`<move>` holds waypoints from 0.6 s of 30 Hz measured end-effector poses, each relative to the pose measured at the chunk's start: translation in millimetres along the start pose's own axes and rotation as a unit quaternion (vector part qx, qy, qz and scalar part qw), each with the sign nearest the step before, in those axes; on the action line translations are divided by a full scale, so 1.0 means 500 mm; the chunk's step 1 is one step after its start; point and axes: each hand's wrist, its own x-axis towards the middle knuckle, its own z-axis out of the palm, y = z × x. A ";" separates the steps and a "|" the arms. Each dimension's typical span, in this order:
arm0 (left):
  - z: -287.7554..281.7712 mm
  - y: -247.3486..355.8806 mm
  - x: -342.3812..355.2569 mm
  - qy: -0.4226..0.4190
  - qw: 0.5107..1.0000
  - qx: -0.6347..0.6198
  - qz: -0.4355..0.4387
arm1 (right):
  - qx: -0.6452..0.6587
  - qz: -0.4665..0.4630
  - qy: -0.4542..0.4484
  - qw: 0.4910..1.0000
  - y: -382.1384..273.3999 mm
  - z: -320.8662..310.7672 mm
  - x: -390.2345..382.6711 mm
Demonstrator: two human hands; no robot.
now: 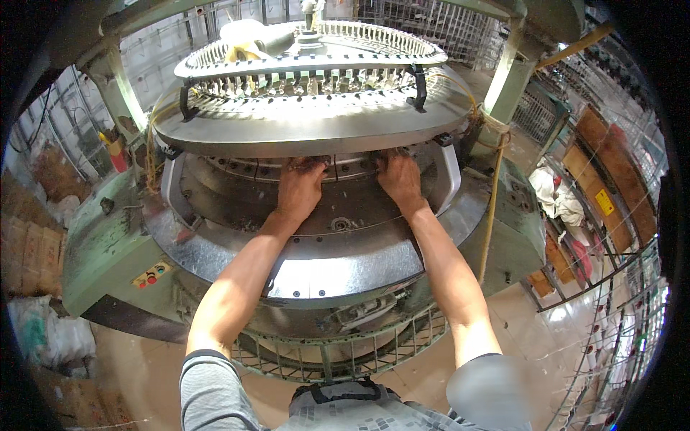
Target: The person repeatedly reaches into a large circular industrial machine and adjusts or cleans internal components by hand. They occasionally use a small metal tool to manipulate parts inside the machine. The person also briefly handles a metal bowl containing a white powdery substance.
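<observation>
"What's under that broad grey disc [309, 136]?"

"The left hand [300, 188] and the right hand [399, 176], apart from each other, both at the inner metal ring [352, 167] of a round machine [338, 205]."

"Holding anything?"

"I can't tell; the finger ends are lost in shadow."

"And around them?"

"A shiny steel ring [334, 267] curves beneath the forearms [244, 269], a small button panel [151, 275] sits on the green base [108, 244] at left, and a yellow cord [493, 215] hangs by a green post [507, 72] at right."

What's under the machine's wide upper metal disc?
Beneath the disc, a metal ring shows between the left hand and right hand. The hands hide part of it; the disc covers whatever lies farther back.
</observation>
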 end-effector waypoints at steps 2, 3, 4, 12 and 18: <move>0.002 0.000 -0.001 0.004 1.000 -0.001 -0.015 | -0.019 0.027 -0.035 0.999 -0.001 -0.003 0.002; 0.003 -0.001 -0.002 -0.027 0.999 -0.011 -0.038 | -0.040 0.073 -0.087 0.993 0.000 -0.004 0.002; 0.004 -0.003 -0.002 -0.052 0.997 -0.020 -0.052 | -0.056 0.104 -0.121 0.986 0.000 -0.004 0.002; 0.010 0.003 -0.009 -0.014 0.998 -0.019 -0.052 | -0.006 0.053 -0.041 0.998 0.014 0.015 0.001; 0.009 -0.008 -0.013 -0.028 0.998 -0.036 -0.048 | -0.003 -0.012 -0.005 1.000 0.029 0.031 0.006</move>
